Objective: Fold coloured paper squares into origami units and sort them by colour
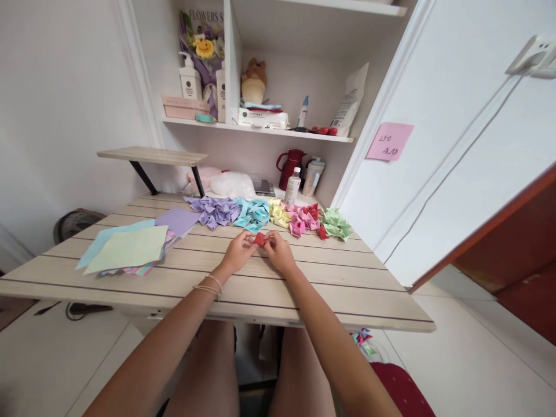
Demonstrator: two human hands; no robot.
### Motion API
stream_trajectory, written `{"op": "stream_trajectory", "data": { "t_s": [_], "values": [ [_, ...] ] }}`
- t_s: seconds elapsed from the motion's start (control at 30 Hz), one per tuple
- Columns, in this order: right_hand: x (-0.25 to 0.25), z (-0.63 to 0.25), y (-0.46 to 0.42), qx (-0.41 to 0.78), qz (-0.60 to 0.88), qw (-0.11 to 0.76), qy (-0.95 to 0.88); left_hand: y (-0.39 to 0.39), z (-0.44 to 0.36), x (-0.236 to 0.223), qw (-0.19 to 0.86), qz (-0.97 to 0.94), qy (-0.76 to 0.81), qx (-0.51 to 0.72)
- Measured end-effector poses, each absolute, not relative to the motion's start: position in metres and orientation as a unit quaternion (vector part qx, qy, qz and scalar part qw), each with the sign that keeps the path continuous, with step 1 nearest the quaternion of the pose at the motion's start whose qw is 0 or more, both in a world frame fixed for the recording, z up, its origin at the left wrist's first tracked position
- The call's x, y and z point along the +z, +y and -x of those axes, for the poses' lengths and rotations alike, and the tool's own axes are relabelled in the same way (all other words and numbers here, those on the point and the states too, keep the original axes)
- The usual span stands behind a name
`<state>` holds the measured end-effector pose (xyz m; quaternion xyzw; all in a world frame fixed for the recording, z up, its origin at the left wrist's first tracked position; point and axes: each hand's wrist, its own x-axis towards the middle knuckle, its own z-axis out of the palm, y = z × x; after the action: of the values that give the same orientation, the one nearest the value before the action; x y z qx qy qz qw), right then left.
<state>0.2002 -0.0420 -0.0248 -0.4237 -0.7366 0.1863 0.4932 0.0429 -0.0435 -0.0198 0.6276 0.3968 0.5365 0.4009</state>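
Between the two hands: a small red folded paper point(259, 239), over the middle of the bench point(347, 289); I cannot tell whether it touches the wood.
Left hand point(240, 251): fingertips clamped on the paper's left side, as I see it.
Right hand point(278, 251): thumb and fingers pinched on its right side.
Folded row: just beyond the hands I see, left to right, purple pieces point(216, 213), blue pieces point(253, 214), yellow pieces point(278, 214), pink pieces point(301, 220) with red among them, and green pieces point(336, 223).
Flat sheets: to the left, a pale green sheet point(128, 249) overlaps a light blue sheet point(98, 246); a purple sheet point(177, 218) lies farther back.
Far side: behind the row, a clear bottle point(293, 186), a dark red jug point(290, 168) and a lidded cup point(313, 177).
Far left: a raised wooden stand point(152, 154) on black legs.
Right wall: a pink note point(390, 141) with handwriting.
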Motion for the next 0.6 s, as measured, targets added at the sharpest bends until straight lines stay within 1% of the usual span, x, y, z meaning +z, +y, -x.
{"op": "stream_trajectory", "data": {
  "t_s": [0.1,0.17,0.27,0.43,0.5,0.6],
  "values": [
    [-0.0259,-0.2003,-0.0394,0.216,0.397,0.529,-0.718,-0.0433,-0.0433,-0.0192,0.496,-0.590,0.364,0.523],
    [-0.0264,-0.2003,-0.0388,0.224,0.383,0.524,-0.727,-0.0423,-0.0428,-0.0192,0.531,-0.562,0.356,0.525],
    [-0.0264,-0.2004,-0.0400,0.213,0.385,0.494,-0.750,-0.0400,-0.0420,-0.0209,0.535,-0.547,0.358,0.536],
    [-0.0241,-0.2003,-0.0447,0.197,0.406,0.461,-0.764,-0.0392,-0.0422,-0.0245,0.509,-0.591,0.355,0.515],
    [-0.0230,-0.1996,-0.0456,0.233,0.399,0.469,-0.752,-0.0405,-0.0424,-0.0235,0.503,-0.601,0.353,0.511],
    [-0.0225,-0.1987,-0.0436,0.299,0.399,0.516,-0.697,-0.0432,-0.0425,-0.0196,0.498,-0.617,0.359,0.492]
  ]
}}
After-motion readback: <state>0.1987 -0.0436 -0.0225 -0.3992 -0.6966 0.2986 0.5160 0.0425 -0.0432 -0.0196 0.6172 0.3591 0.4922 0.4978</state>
